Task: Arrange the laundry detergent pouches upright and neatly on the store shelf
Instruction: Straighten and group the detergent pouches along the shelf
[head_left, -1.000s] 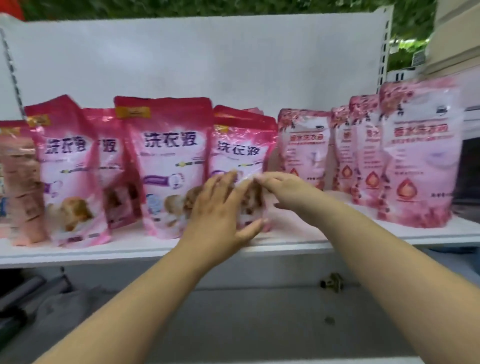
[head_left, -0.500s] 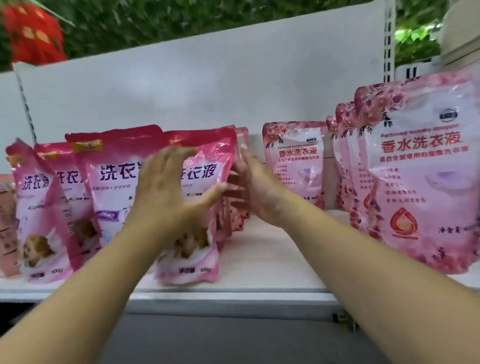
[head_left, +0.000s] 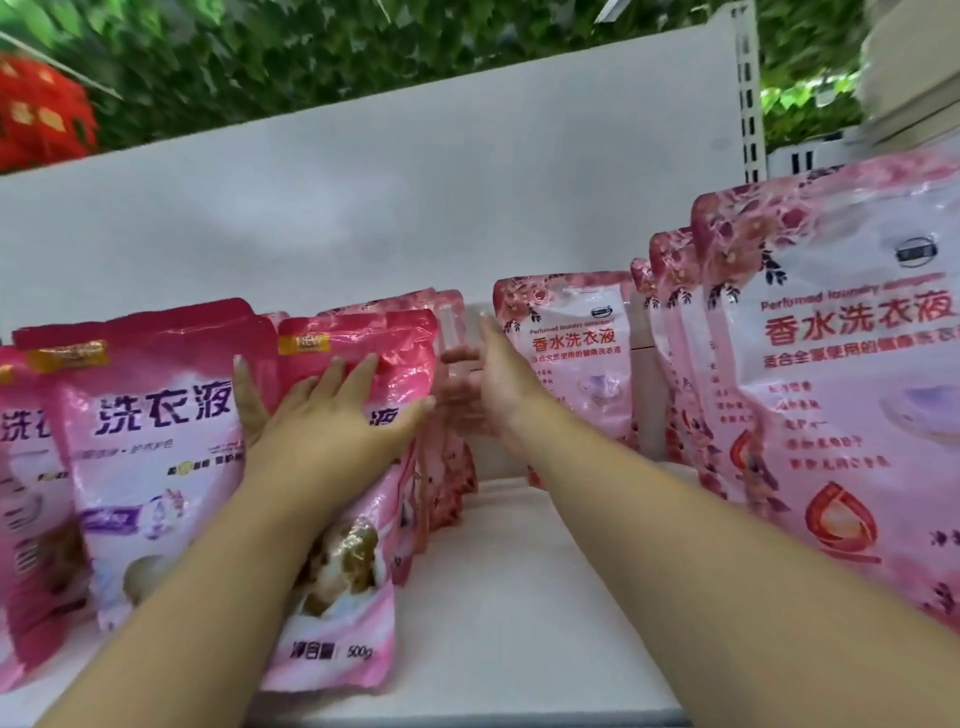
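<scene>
Your left hand (head_left: 327, 415) has slid up the front dark-pink glossy plastic detergent pouch (head_left: 353, 499), and your right hand (head_left: 493, 384) has reached deeper beside the stack.

Left fingers lie spread flat on that leaning pouch on the white shelf board (head_left: 519, 597); right fingers are straight, touching the pouches behind. You appear midway: the pale rose-printed pouches (head_left: 566, 374) stand upright, this row needs squaring.
</scene>
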